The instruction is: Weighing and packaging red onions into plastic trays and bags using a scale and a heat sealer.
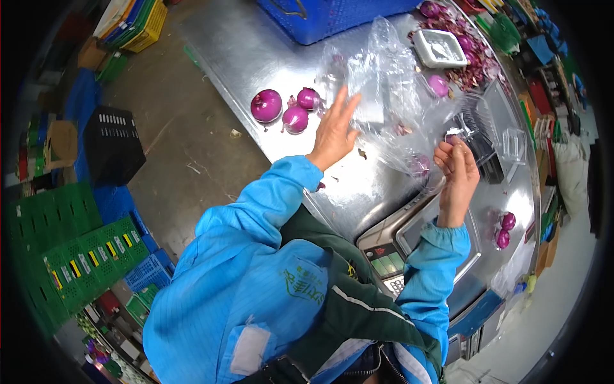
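My left hand (334,132) has its fingers apart over the left edge of a heap of clear plastic bags (395,91) and holds nothing. Three red onions, among them a large one (266,106) and a smaller one (295,119), lie just left of it on the steel table (288,57). The fingertips of my right hand (458,173) are closed on a small purple piece with shiny film (452,135); what it is cannot be told. Another red onion (420,164) shows through film beside that hand. A paler peeled onion (437,86) sits farther back.
A weighing scale (383,240) stands at the table's near edge below my right arm. Behind the bags are a blue crate (331,24), a white tray (440,48) and onion skins (479,72). Black and clear plastic trays (484,139) and two wrapped onions (505,230) lie to the right.
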`<state>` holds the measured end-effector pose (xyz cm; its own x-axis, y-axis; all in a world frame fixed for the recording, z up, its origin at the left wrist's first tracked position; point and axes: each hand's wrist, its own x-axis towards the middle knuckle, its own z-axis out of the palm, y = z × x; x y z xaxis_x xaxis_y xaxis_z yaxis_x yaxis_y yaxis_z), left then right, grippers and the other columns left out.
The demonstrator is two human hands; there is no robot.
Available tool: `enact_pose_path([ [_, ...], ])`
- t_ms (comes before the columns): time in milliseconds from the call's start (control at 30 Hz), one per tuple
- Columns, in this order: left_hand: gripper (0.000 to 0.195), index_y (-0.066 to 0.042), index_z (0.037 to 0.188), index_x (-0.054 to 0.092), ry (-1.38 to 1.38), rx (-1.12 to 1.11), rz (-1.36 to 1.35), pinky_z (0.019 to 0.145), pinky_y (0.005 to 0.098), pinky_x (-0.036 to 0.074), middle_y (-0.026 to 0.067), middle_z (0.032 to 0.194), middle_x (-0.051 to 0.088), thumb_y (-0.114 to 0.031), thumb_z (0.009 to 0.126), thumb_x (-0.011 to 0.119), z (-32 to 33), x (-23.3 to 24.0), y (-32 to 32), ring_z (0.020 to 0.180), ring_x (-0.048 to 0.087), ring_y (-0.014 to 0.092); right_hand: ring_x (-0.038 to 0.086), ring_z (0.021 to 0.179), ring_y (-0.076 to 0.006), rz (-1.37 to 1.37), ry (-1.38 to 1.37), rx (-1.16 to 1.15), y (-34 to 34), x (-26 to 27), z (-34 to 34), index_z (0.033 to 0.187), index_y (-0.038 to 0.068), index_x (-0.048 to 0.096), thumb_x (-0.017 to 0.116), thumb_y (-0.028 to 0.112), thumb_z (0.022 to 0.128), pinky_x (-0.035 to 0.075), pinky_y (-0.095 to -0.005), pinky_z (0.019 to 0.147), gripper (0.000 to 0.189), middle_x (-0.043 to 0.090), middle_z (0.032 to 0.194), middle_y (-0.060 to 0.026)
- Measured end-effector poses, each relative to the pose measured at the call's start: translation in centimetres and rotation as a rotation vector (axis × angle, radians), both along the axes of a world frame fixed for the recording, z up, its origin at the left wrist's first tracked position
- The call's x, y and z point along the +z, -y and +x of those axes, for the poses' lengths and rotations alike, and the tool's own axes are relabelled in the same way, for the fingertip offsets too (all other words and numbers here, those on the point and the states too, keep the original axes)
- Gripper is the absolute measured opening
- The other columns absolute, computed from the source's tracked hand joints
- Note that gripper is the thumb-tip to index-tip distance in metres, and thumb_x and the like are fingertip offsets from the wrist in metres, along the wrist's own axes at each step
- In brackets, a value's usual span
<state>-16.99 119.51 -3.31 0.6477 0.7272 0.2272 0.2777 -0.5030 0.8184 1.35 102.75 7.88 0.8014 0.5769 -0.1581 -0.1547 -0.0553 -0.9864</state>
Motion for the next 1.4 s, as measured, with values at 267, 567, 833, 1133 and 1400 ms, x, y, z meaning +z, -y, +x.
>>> enact_pose_path([
  [267,0.058,-0.006,0.132,0.047,0.003,0.223,0.282,0.107,0.0419,0.034,0.0224,0.141,0.039,-0.003,0.076,0.065,-0.4,-0.5,-6.5,0.131,0.038,0.038,0.061,0.068,-0.0108,-0.211,0.031,-0.227,15.1,-0.1,3.8,0.096,0.002,0.067,0.066,0.022,0.089,0.044,-0.0215,0.058,0.021,0.067,0.080,-0.0050],
  [567,0.029,-0.003,0.103,0.063,0.315,-0.167,0.245,0.090,0.0375,0.046,0.0136,0.112,0.062,0.007,0.076,0.062,0.6,4.5,1.8,0.105,0.058,0.031,0.062,0.100,-0.0188,-0.769,0.278,-0.123,23.2,-2.0,2.4,0.120,-0.002,0.058,0.073,0.009,0.077,0.048,-0.0299,0.089,0.046,0.065,0.110,-0.0135],
  [833,0.047,-0.007,0.120,0.057,0.089,-0.493,0.009,0.094,0.0387,0.044,0.0135,0.123,0.054,0.000,0.075,0.070,11.4,-2.4,10.1,0.112,0.051,0.033,0.063,0.095,-0.0217,-0.688,0.491,0.033,15.8,2.2,6.8,0.120,0.001,0.058,0.072,0.014,0.078,0.049,-0.0315,0.083,0.047,0.064,0.109,-0.0134],
  [1133,0.053,-0.006,0.120,0.054,-0.069,-0.481,0.087,0.088,0.0412,0.044,0.0173,0.118,0.053,-0.021,0.073,0.073,17.0,-5.7,8.4,0.104,0.050,0.036,0.060,0.101,-0.0362,-0.746,0.841,0.288,4.0,-10.4,18.4,0.127,0.007,0.050,0.077,0.020,0.072,0.049,-0.0438,0.087,0.063,0.060,0.111,-0.0174],
  [1400,0.050,-0.007,0.110,0.056,0.118,-0.344,-1.425,0.063,0.0245,0.047,0.0067,0.091,0.064,-0.051,0.097,0.036,17.3,-3.3,6.8,0.072,0.057,0.011,0.061,0.100,-0.0367,-0.707,0.627,0.210,3.4,-13.7,21.7,0.125,0.009,0.049,0.083,0.024,0.058,0.048,-0.0404,0.088,0.077,0.060,0.108,-0.0193],
])
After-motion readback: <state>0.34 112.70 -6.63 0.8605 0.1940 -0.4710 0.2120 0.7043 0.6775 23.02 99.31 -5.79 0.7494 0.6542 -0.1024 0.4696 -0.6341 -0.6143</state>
